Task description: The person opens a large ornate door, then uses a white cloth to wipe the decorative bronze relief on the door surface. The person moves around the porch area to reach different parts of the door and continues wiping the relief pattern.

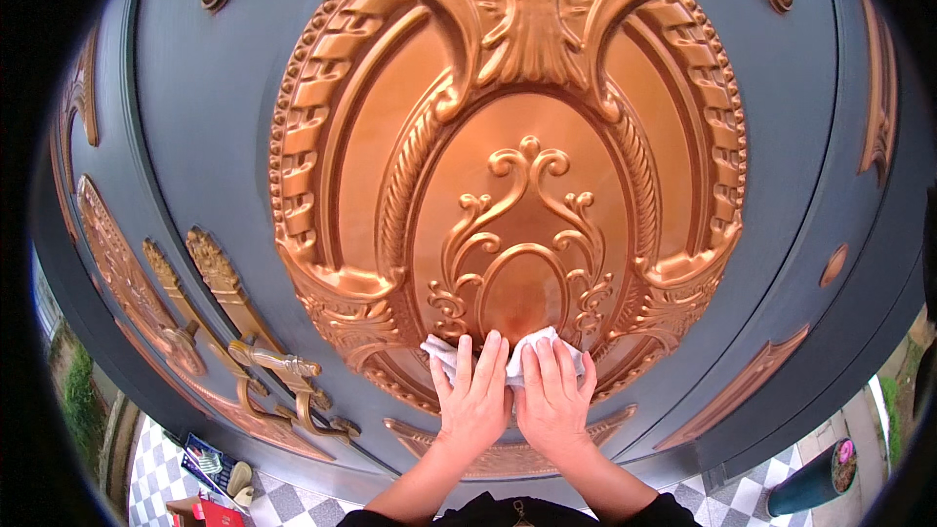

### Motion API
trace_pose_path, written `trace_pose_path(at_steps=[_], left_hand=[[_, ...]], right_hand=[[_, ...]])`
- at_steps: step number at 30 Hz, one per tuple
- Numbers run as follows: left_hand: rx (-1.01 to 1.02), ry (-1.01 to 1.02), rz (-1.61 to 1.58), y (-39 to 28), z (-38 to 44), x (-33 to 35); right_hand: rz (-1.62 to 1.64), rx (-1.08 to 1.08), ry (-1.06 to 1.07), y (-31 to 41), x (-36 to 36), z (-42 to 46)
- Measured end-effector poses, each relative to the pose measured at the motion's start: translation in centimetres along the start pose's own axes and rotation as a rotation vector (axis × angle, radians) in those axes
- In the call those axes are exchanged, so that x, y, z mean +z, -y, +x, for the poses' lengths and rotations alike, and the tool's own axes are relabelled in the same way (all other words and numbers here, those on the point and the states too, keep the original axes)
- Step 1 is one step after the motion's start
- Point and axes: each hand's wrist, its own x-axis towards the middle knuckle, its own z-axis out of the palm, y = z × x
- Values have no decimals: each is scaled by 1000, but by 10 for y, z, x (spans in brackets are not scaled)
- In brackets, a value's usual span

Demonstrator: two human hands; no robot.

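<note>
A large copper-coloured oval relief [531, 117] with scrolls, beading and rope-like edging stands out from a dark grey metal door [198, 124]. My left hand [472, 388] lies palm-down over a white cloth [539, 340], its fingers pointing up the panel. Close beside it, my right hand [554, 384] presses on the cloth too, fingers slightly bent. White fabric shows at the outer side of each hand; I cannot tell whether it is one piece or two. Both hands rest low on the oval, just under a small arched scroll ornament [523, 252], and cover part of the relief.
Ornate brass-toned door handles [274, 359] project at the lower left. On the checkered tile floor [274, 501] are a blue basket [208, 461], a red box [216, 514] and pale shoes [240, 483]. A dark green planter [809, 483] stands at the lower right.
</note>
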Motion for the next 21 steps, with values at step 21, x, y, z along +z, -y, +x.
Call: trace_pose_path(at_steps=[21], left_hand=[[31,-77,-96,-1,5,8]], right_hand=[[-36,-2,33,-2,5,-11]])
